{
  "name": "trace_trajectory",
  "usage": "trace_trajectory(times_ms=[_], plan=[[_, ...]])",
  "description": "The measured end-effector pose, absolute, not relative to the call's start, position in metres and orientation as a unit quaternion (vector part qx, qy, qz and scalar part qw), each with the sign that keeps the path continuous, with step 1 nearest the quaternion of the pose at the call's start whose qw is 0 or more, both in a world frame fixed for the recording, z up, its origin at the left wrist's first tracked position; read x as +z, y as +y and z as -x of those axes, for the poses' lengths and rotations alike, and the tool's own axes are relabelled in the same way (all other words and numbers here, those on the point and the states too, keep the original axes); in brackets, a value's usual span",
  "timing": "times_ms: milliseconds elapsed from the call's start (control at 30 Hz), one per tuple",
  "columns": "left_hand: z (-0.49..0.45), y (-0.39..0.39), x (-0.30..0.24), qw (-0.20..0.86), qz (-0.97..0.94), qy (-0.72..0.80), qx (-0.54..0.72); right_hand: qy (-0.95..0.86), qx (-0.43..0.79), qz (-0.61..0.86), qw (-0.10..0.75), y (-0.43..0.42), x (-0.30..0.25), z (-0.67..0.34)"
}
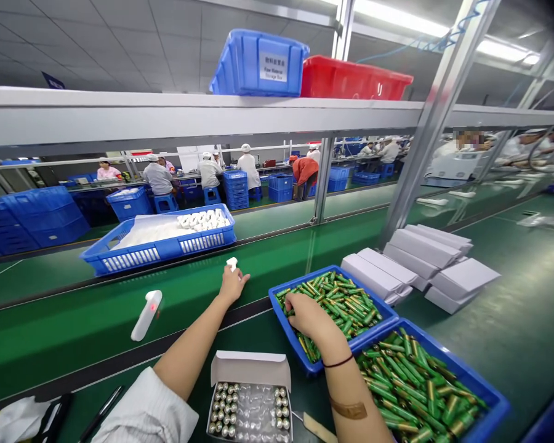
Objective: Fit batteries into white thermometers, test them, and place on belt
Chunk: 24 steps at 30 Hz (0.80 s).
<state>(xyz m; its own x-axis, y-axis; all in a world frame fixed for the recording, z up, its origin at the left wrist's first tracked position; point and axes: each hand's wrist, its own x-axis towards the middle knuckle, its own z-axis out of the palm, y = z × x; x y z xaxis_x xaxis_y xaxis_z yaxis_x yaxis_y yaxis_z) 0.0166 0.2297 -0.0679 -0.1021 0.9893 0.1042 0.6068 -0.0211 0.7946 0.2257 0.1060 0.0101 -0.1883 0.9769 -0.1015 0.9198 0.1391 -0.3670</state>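
Note:
My left hand [231, 284] reaches out over the green belt and pinches a small white part [231, 263] in its fingertips. My right hand [307, 314] lies curled, palm down, in a blue tray [284, 317] heaped with green batteries [346, 301], fingers closed among them. What the fingers grip is hidden. A second blue tray [492, 391] of green batteries sits to its right. An open white box [250, 400] with battery ends along its left and right sides lies near me.
A white handheld device [146, 314] with a red light lies on the belt. A blue basket [159, 249] of white parts stands beyond it. White cartons [420, 264] are stacked to the right. Blue and red bins sit on the shelf above. Other workers sit far behind.

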Motion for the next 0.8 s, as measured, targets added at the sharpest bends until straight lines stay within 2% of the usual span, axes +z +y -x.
trace_trajectory(times_ms=[233, 467, 633, 800], plan=[[0.011, 0.193, -0.044, 0.458, -0.375, 0.632, 0.500, -0.724, 0.229, 0.638, 0.130, 0.108, 0.007, -0.224], [0.015, 0.102, 0.016, 0.618, -0.244, 0.456, 0.592, -0.649, 0.369, 0.593, 0.301, 0.111, 0.016, -0.229], [0.012, 0.049, 0.049, 0.635, -0.254, 0.360, 0.635, -0.643, 0.453, 0.451, 0.421, 0.090, 0.048, -0.219], [0.010, 0.028, 0.061, 0.546, -0.392, 0.380, 0.635, -0.588, 0.567, 0.252, 0.519, 0.059, 0.069, -0.199]])
